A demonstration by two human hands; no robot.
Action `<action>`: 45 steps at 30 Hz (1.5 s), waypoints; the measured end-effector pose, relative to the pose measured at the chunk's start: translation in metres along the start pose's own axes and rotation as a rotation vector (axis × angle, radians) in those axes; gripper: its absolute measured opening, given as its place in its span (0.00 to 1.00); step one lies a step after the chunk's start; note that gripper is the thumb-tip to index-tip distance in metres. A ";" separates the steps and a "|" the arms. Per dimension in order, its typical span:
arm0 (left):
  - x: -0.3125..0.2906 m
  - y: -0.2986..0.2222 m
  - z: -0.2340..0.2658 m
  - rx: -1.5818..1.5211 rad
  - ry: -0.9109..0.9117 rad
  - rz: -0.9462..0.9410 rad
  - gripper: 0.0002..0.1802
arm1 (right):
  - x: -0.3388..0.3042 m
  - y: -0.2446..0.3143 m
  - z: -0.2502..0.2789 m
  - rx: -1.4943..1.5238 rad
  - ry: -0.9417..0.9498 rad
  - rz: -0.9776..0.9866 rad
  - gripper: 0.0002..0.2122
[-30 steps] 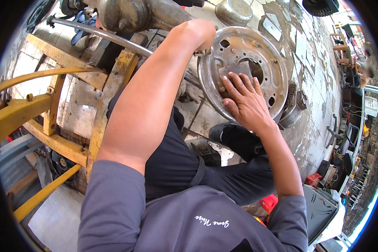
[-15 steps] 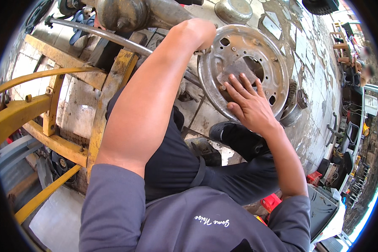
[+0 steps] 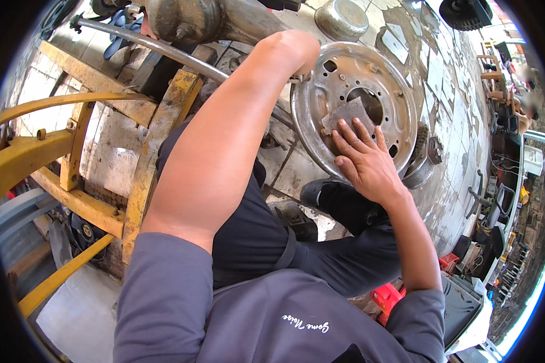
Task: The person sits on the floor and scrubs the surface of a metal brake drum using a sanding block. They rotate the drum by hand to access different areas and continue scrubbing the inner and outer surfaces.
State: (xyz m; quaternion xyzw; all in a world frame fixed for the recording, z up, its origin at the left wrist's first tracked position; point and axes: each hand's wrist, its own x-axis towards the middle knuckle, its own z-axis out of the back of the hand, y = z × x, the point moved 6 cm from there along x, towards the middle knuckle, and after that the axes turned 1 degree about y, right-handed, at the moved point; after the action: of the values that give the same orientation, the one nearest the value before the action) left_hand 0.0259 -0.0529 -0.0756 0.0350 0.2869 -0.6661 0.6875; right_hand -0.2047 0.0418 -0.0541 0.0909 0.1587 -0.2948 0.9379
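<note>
A round steel wheel rim (image 3: pixel 321 137), worn and brownish, leans in front of me with its holed face up. At its upper left edge my left hand (image 3: pixel 300 53) is curled over the lip; most of its fingers are hidden behind the wrist. My right hand (image 3: pixel 369 158) lies on the lower part of the face with fingers stretched and spread. Under its fingertips is a grey-brown square sheet (image 3: pixel 347 115), which looks like sandpaper. The sheet partly overlaps the wheel's centre hole.
A metal axle housing (image 3: pixel 236 24) and a long steel bar (image 3: pixel 157 49) lie beyond my left arm. A yellow frame (image 3: pixel 97 202) stands to the left. Behind the wheel sits a round metal drum (image 3: pixel 341 19). My shoe (image 3: pixel 310 195) is just below the wheel.
My right hand and the sheet have slid slightly toward me across the wheel face. My left hand stays at the rim's edge. The whole view has shifted a little.
</note>
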 end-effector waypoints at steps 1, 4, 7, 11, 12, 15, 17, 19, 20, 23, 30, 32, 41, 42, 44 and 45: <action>-0.003 -0.003 0.002 -0.007 0.003 0.007 0.16 | 0.004 0.001 0.002 0.006 -0.012 0.001 0.25; -0.004 -0.005 0.007 0.063 0.006 -0.040 0.16 | 0.023 0.006 0.000 0.008 -0.061 0.007 0.25; -0.010 -0.002 0.006 -0.019 0.032 0.015 0.16 | 0.014 0.005 -0.003 0.066 -0.077 -0.022 0.26; -0.001 0.004 0.001 -0.002 -0.001 -0.002 0.16 | -0.006 0.004 -0.007 0.009 -0.031 -0.020 0.26; -0.002 0.001 0.002 -0.002 0.003 0.004 0.16 | -0.005 0.004 -0.007 0.018 -0.033 -0.027 0.26; -0.004 -0.004 0.006 0.023 0.011 0.000 0.16 | 0.015 0.008 -0.004 0.051 -0.104 -0.037 0.26; -0.004 -0.007 0.006 0.037 0.014 -0.010 0.16 | 0.016 0.007 -0.006 0.050 -0.122 -0.041 0.26; -0.004 0.000 0.002 0.022 0.016 0.003 0.16 | 0.010 0.008 -0.001 0.061 -0.092 -0.037 0.26; -0.003 0.001 -0.002 0.030 0.024 -0.015 0.16 | 0.003 0.007 -0.004 0.053 -0.049 -0.045 0.26; 0.000 0.004 0.000 0.015 0.030 -0.012 0.16 | -0.006 0.004 -0.007 0.021 -0.047 -0.029 0.26; -0.005 -0.002 0.005 0.029 0.041 0.023 0.17 | 0.014 0.008 -0.002 0.038 -0.104 -0.032 0.26; -0.003 0.004 -0.001 0.016 0.051 0.016 0.17 | 0.002 0.007 -0.001 0.033 -0.050 -0.033 0.25; -0.016 -0.009 0.009 0.031 0.024 0.004 0.17 | 0.016 0.006 -0.001 0.028 -0.084 -0.037 0.25; -0.009 -0.003 0.003 0.038 0.031 -0.001 0.17 | 0.011 0.008 0.002 0.035 -0.058 -0.033 0.25; -0.006 0.000 0.002 0.011 0.022 0.011 0.17 | -0.003 0.003 -0.001 -0.006 -0.030 -0.027 0.25; -0.012 -0.004 0.006 -0.022 0.008 0.032 0.17 | -0.006 0.001 -0.003 -0.007 -0.035 -0.028 0.25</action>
State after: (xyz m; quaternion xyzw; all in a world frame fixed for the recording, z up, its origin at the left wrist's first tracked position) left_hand 0.0245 -0.0456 -0.0639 0.0347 0.2963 -0.6519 0.6972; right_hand -0.2091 0.0465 -0.0546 0.0801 0.1447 -0.3087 0.9367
